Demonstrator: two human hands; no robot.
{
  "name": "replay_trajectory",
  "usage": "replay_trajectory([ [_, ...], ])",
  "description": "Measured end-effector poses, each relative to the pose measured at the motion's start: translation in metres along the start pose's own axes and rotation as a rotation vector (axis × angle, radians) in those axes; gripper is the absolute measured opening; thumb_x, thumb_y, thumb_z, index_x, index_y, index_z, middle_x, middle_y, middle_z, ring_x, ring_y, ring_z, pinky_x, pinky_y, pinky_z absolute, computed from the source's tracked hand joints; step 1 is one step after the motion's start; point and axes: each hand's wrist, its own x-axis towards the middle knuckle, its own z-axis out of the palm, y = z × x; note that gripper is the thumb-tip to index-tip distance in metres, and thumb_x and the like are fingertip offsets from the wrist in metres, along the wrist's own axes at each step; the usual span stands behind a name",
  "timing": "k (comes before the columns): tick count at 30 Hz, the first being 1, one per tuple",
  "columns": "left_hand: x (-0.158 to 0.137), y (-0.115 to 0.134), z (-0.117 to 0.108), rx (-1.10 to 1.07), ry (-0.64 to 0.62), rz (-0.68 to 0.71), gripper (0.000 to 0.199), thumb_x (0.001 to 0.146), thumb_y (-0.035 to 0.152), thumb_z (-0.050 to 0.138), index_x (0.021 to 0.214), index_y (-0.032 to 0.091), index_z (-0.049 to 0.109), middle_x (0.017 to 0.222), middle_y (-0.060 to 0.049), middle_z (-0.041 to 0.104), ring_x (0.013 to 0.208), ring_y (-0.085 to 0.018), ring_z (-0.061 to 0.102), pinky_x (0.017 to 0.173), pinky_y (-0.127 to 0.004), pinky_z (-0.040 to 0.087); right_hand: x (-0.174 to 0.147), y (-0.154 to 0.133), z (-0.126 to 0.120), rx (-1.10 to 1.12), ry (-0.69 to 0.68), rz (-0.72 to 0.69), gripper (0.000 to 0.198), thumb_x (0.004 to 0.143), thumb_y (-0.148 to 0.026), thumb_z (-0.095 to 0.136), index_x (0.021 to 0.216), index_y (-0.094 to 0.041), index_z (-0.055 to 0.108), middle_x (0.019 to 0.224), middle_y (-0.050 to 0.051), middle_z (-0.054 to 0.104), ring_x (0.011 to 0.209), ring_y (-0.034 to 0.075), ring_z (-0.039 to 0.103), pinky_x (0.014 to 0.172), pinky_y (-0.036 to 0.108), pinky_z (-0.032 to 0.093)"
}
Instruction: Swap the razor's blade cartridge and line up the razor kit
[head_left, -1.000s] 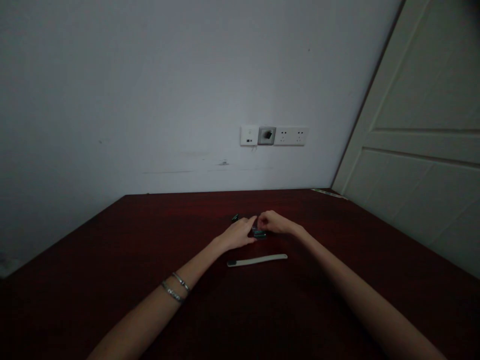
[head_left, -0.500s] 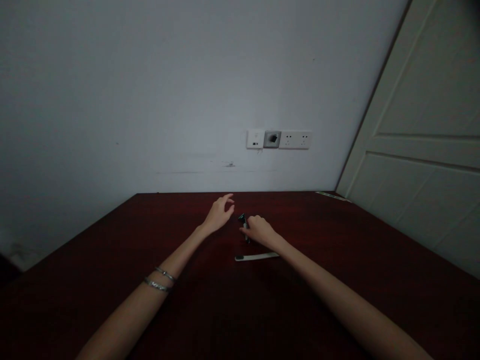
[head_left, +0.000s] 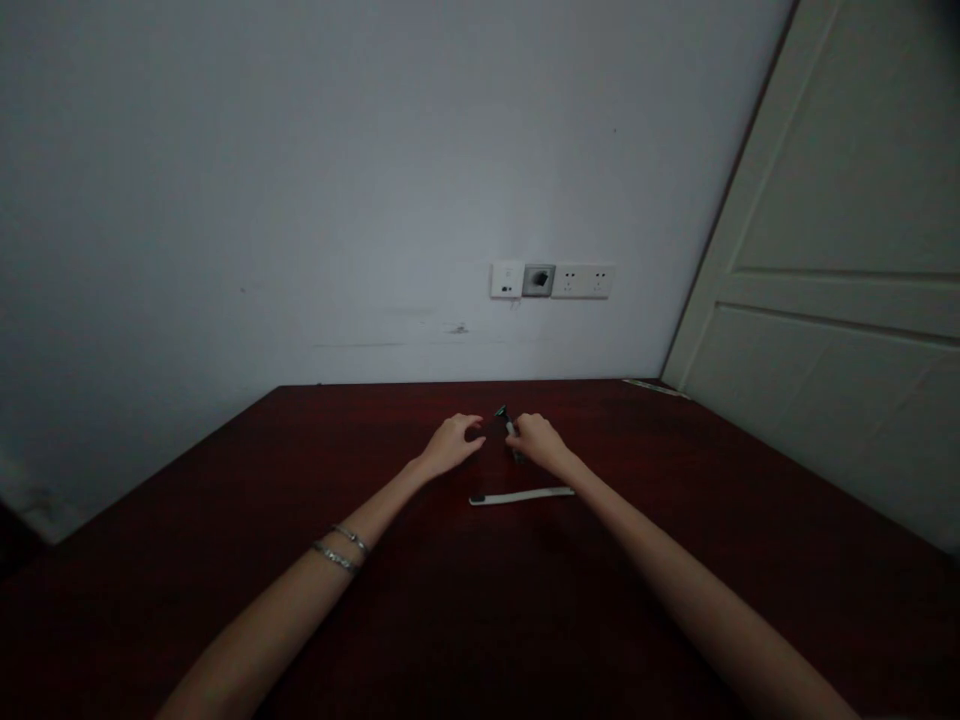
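My right hand (head_left: 541,440) is closed around the handle of a small razor-shaped tool (head_left: 511,427). Its wide dark head (head_left: 501,411) points up and to the left, and the pale handle is partly hidden by my fingers. To the left, my left hand (head_left: 451,443) is open and empty, its thumb and fingers curved apart near the tool without touching it. Closer to me, a thin white strip-like thing (head_left: 521,496) with a dark left end lies on the table, its right end meeting my right forearm in view.
The dark red table (head_left: 420,610) reaches back to a pale wall (head_left: 375,200). Sockets and switch plates (head_left: 583,281) are set in that wall. A narrow flat strip (head_left: 654,387) lies at the far right corner, beside a light panelled door (head_left: 840,300).
My right hand has moved slightly right and away from me with the tool, whose head now tilts more leftward. My left hand has shifted right and lower in view, fingers still apart.
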Motion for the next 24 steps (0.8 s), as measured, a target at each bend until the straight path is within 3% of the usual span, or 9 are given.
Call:
replay_trajectory([
  [6, 0.007, 0.014, 0.019, 0.047, -0.245, 0.050, 0.058, 0.070, 0.041, 0.064, 0.120, 0.012, 0.050, 0.119, -0.014, 0.055, 0.110, -0.024, 0.052, 0.093, -0.037, 0.040, -0.016, 0.098, -0.028, -0.018, 0.055, 0.190, 0.029, 0.077, -0.029, 0.051, 0.095, -0.014, 0.068, 0.088, 0.017, 0.068, 0.087, 0.027, 0.064, 0.068, 0.029, 0.043],
  [11, 0.016, 0.020, 0.032, 0.036, -0.338, 0.062, 0.068, 0.067, 0.041, 0.067, 0.123, 0.011, 0.046, 0.123, -0.016, 0.052, 0.112, -0.026, 0.050, 0.094, -0.038, 0.039, -0.045, 0.159, -0.036, -0.050, 0.065, 0.325, 0.031, 0.075, -0.029, 0.054, 0.098, -0.015, 0.069, 0.089, 0.018, 0.067, 0.086, 0.027, 0.064, 0.068, 0.029, 0.043],
  [16, 0.021, 0.018, 0.043, -0.020, -0.337, 0.044, 0.068, 0.066, 0.040, 0.068, 0.122, 0.007, 0.048, 0.116, -0.017, 0.057, 0.105, -0.026, 0.054, 0.090, -0.036, 0.041, -0.056, 0.183, -0.033, -0.061, 0.056, 0.387, 0.035, 0.075, -0.031, 0.054, 0.104, -0.017, 0.068, 0.092, 0.017, 0.067, 0.085, 0.026, 0.064, 0.068, 0.030, 0.044],
  [24, 0.023, 0.016, 0.049, -0.113, -0.306, 0.041, 0.059, 0.070, 0.032, 0.065, 0.123, 0.012, 0.047, 0.104, -0.009, 0.065, 0.099, -0.021, 0.059, 0.089, -0.032, 0.041, -0.048, 0.197, -0.020, -0.103, 0.003, 0.391, 0.037, 0.075, -0.034, 0.055, 0.106, -0.019, 0.067, 0.097, 0.014, 0.067, 0.091, 0.026, 0.063, 0.074, 0.031, 0.046],
])
